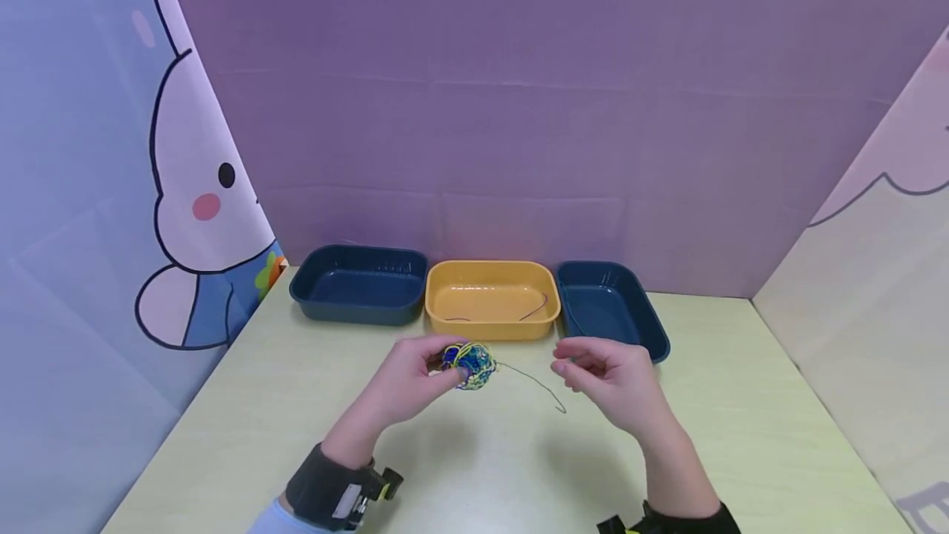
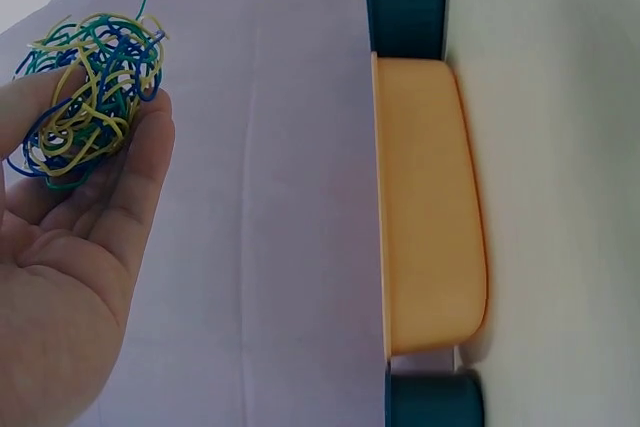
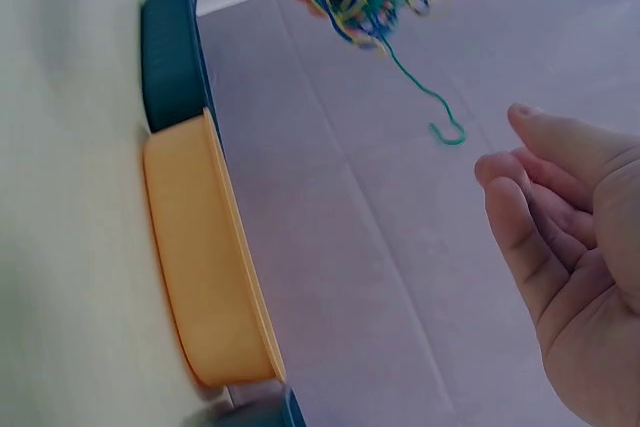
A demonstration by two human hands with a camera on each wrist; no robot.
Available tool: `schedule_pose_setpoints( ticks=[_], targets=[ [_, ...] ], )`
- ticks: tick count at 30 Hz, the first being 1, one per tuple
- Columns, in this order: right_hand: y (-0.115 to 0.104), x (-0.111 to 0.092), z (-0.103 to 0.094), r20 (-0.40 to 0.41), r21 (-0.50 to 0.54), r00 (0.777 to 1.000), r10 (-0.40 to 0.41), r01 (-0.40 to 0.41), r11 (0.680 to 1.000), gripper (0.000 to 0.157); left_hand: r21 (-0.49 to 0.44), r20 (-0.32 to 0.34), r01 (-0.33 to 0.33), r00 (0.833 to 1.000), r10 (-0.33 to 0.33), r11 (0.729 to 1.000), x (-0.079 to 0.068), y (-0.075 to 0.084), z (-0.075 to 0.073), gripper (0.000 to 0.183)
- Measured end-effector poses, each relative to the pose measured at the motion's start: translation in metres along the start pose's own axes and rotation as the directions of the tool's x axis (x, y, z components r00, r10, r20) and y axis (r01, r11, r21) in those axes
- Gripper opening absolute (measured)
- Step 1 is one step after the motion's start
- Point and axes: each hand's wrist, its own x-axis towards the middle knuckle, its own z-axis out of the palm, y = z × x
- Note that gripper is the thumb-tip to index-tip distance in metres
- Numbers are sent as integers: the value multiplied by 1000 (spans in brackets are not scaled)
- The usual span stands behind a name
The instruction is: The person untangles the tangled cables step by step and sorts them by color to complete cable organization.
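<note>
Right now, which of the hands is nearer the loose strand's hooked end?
Right: the right hand is close to the hooked end but not touching it; the left hand is farther off, pinching the tangled ball.

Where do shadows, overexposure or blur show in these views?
Head: soft shadows below left hand and right hand on the pale yellow-green tabletop; left wrist: upper-left corner washed out, round blue-yellow-green strand tangle crisp; right wrist: tangle looks softer.

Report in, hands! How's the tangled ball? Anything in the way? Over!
Left hand gripping tangled ball. Right hand holding nothing. Green strand sticking out of ball, hooked at its tip. Nothing seen between right hand and strand.
</note>
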Motion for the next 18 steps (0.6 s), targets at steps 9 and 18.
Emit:
schedule_pose_setpoints(
  ticks=[9, 18],
  targets=[
    [26, 0, 20, 119, -126, 993, -5, 20, 992, 17, -52, 68, -21, 997, 24, 998, -1, -1, 10, 32],
    [24, 0, 30, 217, -96, 975, 49, -28, 995, 11, -90, 100, -42, 994, 51, 995, 0, 4, 15, 30]
  ],
)
